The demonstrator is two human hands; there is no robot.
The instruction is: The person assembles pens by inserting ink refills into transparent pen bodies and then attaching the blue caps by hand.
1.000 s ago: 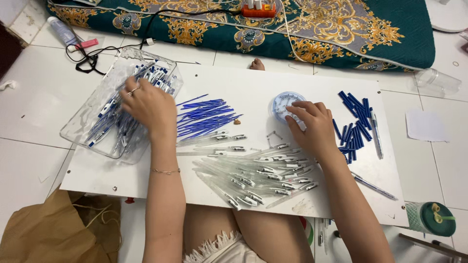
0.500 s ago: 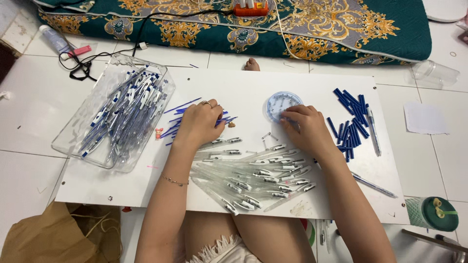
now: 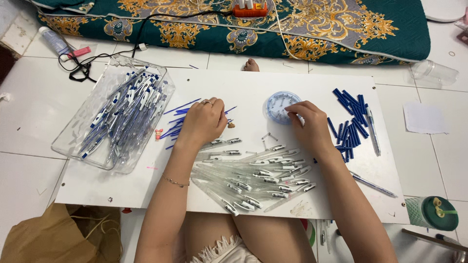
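Observation:
My left hand rests palm down on a pile of thin blue pen refills, fingers curled over them. My right hand reaches with its fingertips into a small round clear dish holding tiny springs. Below both hands lies a heap of clear pen barrels on the white board. A pile of blue pen caps sits to the right of my right hand. Whether either hand pinches something is hidden.
A clear plastic tray full of assembled blue pens stands at the left. Loose springs lie mid-board. A finished pen lies at the right edge. A green cup stands at bottom right, a patterned mattress beyond the board.
My left hand came back from the pen tray to the blue refills. My right hand stayed near the round dish, shifting slightly onto it.

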